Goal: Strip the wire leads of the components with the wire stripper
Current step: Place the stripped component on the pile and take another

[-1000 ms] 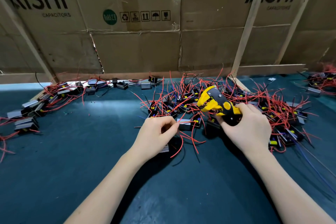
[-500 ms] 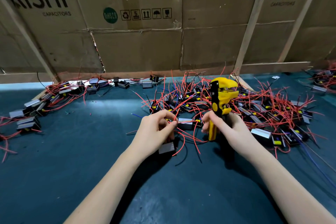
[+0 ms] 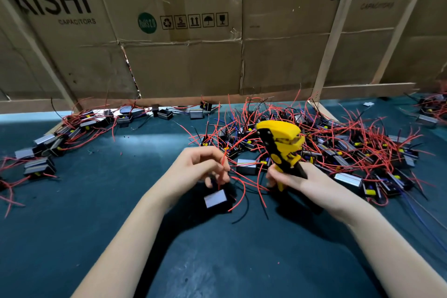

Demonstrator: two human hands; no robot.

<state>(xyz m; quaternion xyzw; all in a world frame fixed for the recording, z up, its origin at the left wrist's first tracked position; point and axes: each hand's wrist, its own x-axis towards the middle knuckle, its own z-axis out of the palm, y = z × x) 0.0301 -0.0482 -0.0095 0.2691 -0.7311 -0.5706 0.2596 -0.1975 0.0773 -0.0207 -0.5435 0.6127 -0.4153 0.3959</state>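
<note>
Since a moment ago my left hand (image 3: 193, 172) has lifted its component (image 3: 216, 198) off the mat (image 3: 72, 237), and my right hand (image 3: 302, 184) has drawn the wire stripper (image 3: 281, 147) upright and a little nearer. My left fingertips pinch one red lead (image 3: 223, 159) near its free end, so the black block hangs just below that hand, its grey face turned toward me. My right hand is wrapped round the stripper's handles; the yellow head stands above it with its mouth facing right, away from the lead. From the stripper, the pinched lead lies to the left and slightly lower, running roughly vertical, tip upward. The next move, I judge, turns on that: the head must swing leftward to take the tip across its jaws, or my left hand must carry the tip over. Beyond the stripper the pile of components (image 3: 338, 147) crowds close with loose red wires that could snag; nearer me the mat gives free room to work. The cardboard wall (image 3: 183, 68) stands well back.
</note>
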